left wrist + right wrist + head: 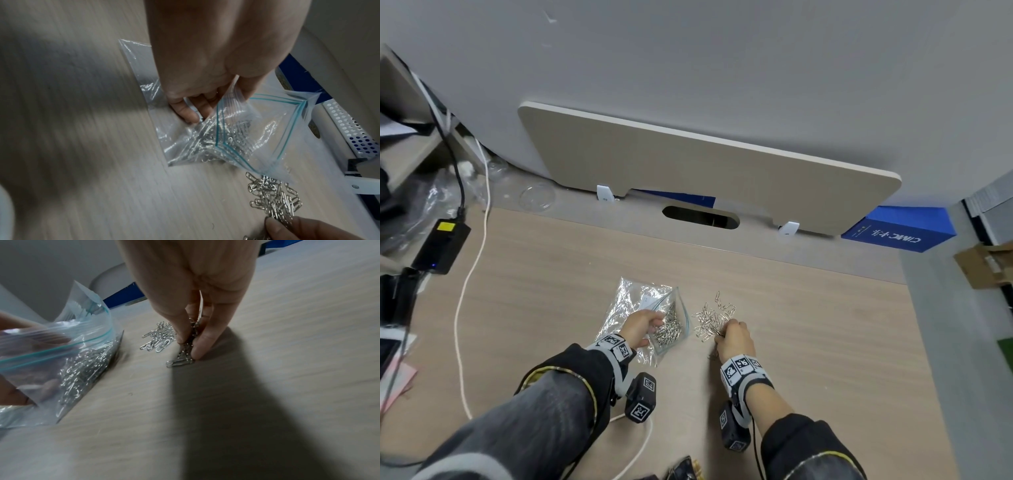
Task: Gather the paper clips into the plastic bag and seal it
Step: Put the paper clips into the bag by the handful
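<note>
A clear zip bag [675, 310] with a blue-green seal strip lies on the wooden desk, its mouth gaping open toward the right. Many silver paper clips [207, 142] sit inside it. My left hand [643, 325] grips the bag's upper wall, fingers curled inside the mouth [191, 112]. Just right of the bag lies a loose heap of paper clips [714, 317]. My right hand [732, 337] is at the heap's near edge, thumb and fingers pinching a bunch of clips [186, 347] against the desk. More loose clips [158, 339] lie beyond the fingers.
A black power adapter [441, 245] and a white cable [469, 274] run along the left of the desk. A beige divider panel [705, 171] stands at the back over a cable slot [700, 216]. A blue box [900, 233] sits at the back right.
</note>
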`<state>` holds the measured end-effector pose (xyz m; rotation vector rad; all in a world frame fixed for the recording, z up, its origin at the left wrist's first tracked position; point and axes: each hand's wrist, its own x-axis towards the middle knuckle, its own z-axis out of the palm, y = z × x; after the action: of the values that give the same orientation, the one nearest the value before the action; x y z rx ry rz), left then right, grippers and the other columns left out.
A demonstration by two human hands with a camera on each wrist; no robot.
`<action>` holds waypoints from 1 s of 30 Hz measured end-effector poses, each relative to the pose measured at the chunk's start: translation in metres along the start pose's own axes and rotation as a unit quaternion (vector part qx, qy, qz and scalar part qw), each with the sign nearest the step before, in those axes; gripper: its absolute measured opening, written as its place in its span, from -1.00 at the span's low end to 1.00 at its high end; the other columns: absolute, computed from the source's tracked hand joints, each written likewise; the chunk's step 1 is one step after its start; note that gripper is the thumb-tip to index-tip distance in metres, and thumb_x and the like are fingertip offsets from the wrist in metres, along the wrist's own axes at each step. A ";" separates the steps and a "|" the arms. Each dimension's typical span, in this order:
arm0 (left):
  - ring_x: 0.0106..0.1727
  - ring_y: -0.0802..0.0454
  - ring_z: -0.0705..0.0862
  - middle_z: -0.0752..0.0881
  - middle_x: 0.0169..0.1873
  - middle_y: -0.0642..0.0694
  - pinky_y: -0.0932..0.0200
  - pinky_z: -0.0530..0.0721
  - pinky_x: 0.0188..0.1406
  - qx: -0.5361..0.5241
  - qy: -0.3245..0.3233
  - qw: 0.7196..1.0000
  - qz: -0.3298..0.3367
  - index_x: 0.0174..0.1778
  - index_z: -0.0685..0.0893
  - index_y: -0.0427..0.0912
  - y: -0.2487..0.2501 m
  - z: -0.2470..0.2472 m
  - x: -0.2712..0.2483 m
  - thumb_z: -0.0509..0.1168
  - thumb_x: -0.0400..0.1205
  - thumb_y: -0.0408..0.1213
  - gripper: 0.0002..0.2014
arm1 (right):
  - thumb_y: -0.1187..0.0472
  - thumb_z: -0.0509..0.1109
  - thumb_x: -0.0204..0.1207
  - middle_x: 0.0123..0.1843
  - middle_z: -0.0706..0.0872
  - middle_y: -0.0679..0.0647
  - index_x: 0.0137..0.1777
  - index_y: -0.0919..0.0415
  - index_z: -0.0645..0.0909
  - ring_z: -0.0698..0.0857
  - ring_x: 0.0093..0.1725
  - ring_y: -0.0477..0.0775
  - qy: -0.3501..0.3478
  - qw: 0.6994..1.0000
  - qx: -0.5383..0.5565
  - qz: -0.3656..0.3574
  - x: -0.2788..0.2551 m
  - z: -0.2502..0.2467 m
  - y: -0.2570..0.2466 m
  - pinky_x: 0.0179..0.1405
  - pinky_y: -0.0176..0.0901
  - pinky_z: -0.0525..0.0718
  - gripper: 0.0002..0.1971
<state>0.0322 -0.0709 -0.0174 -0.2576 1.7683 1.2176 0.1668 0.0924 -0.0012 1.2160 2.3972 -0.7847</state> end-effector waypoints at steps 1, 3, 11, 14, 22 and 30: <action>-0.02 0.01 0.57 0.69 -0.11 0.01 0.19 0.52 -0.22 0.001 0.001 1.000 -0.001 0.06 0.71 -0.13 0.000 0.000 0.000 0.21 0.63 -0.18 -0.79 | 0.23 0.33 0.58 0.22 0.55 0.23 0.17 0.30 0.53 0.66 0.16 0.33 0.002 1.000 -0.009 -0.009 0.001 0.000 0.001 0.11 0.03 0.59 -0.78; -0.05 0.03 0.57 0.70 -0.08 -0.01 0.20 0.52 -0.25 0.001 -0.002 1.000 -0.001 0.06 0.71 -0.14 -0.001 -0.001 0.001 0.22 0.63 -0.18 -0.78 | 0.23 0.31 0.59 0.19 0.58 0.22 0.12 0.29 0.54 0.66 0.14 0.32 0.013 0.999 -0.023 -0.028 0.001 0.001 0.003 0.05 0.03 0.59 -0.82; 0.00 0.00 0.57 0.69 -0.10 0.00 0.16 0.55 -0.16 0.003 -0.003 1.000 -0.002 0.10 0.71 -0.15 0.001 -0.001 -0.002 0.20 0.64 -0.19 -0.76 | 0.22 0.35 0.56 0.09 0.68 0.23 0.01 0.30 0.60 0.65 0.12 0.28 0.032 0.999 0.011 -0.041 0.004 -0.004 0.010 0.01 -0.02 0.57 -0.86; 0.01 -0.02 0.56 0.68 -0.10 -0.01 0.13 0.56 -0.11 0.006 -0.006 1.000 -0.003 0.11 0.70 -0.17 0.004 -0.001 -0.004 0.19 0.65 -0.19 -0.75 | 0.22 0.40 0.52 -0.01 0.73 0.23 -0.13 0.23 0.60 0.69 0.03 0.28 0.032 0.997 0.060 -0.030 0.006 -0.010 0.012 -0.01 -0.05 0.61 -0.92; 0.05 -0.04 0.56 0.67 -0.11 -0.02 0.05 0.53 0.05 0.005 -0.009 1.000 -0.003 0.15 0.68 -0.22 0.006 -0.001 -0.009 0.19 0.65 -0.21 -0.74 | 0.37 0.40 0.49 -0.40 0.62 0.05 -0.29 0.14 0.54 0.67 -0.54 0.08 0.026 0.961 0.254 -0.104 -0.007 -0.032 -0.027 -0.39 0.19 0.77 -0.82; 0.07 -0.03 0.55 0.70 0.00 -0.12 0.06 0.48 0.10 -0.019 -0.009 1.000 -0.007 0.20 0.66 -0.25 0.007 -0.001 -0.014 0.19 0.65 -0.25 -0.72 | 0.19 0.36 0.55 -0.04 0.69 0.10 -0.05 0.20 0.61 0.61 -0.09 0.08 0.006 0.962 0.054 -0.267 -0.035 -0.016 -0.075 -0.07 -0.15 0.52 -0.92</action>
<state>0.0348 -0.0723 -0.0020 -0.2807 1.7268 1.2416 0.1248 0.0442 0.0533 0.5972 2.7585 -1.0716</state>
